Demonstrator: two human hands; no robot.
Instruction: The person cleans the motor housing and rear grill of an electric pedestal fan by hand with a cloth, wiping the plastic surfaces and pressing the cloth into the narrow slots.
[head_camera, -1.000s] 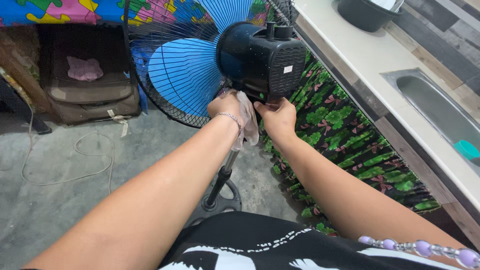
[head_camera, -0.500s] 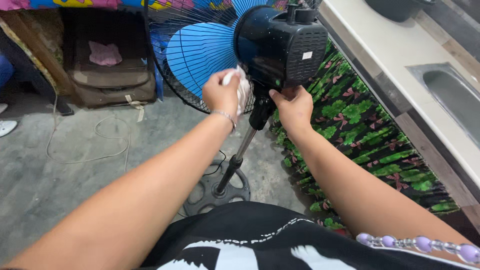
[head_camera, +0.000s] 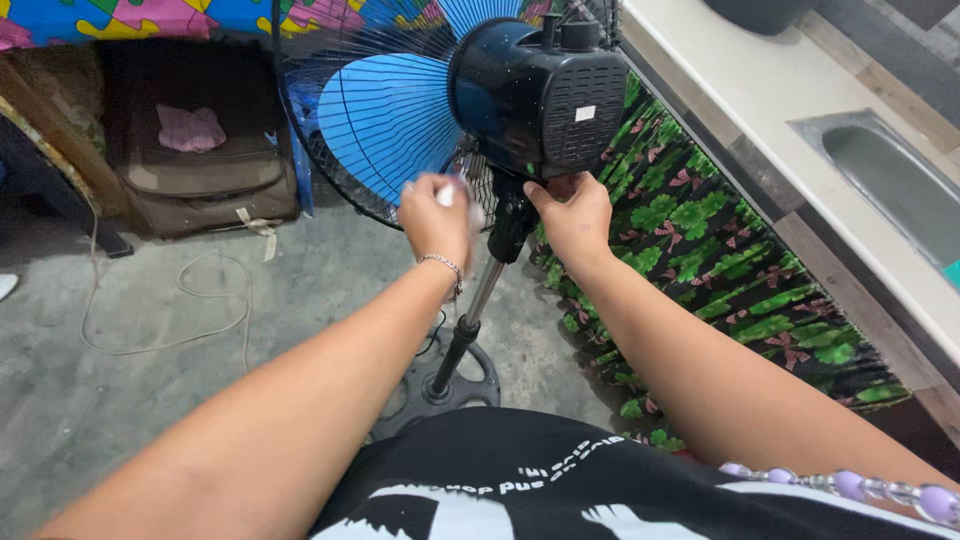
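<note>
We are standing over a pedestal fan (head_camera: 500, 110) on the floor (head_camera: 120, 400), with the counter (head_camera: 800, 110) to our right.

Our left hand (head_camera: 435, 215) is pressing a cloth (head_camera: 450, 193) against the fan's grille (head_camera: 330, 150), just left of the pole (head_camera: 480, 300); our right hand (head_camera: 575, 215) is touching the underside of the motor housing (head_camera: 545, 95), right of the pole. The base (head_camera: 440, 385) is sitting on the floor below. A suitcase (head_camera: 200, 170) is lying behind the fan on the left, a cord (head_camera: 170, 310) before it. A sink (head_camera: 890, 180) is sitting in the counter, a curtain (head_camera: 720, 250) hanging beneath.

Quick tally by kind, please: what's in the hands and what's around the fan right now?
Standing fan: 1
White cloth, in left hand: 1
Right hand under motor housing: 1
Brown bag: 1
Pink cloth: 1
Floor cable: 1
Sink: 1
Total: 7
</note>
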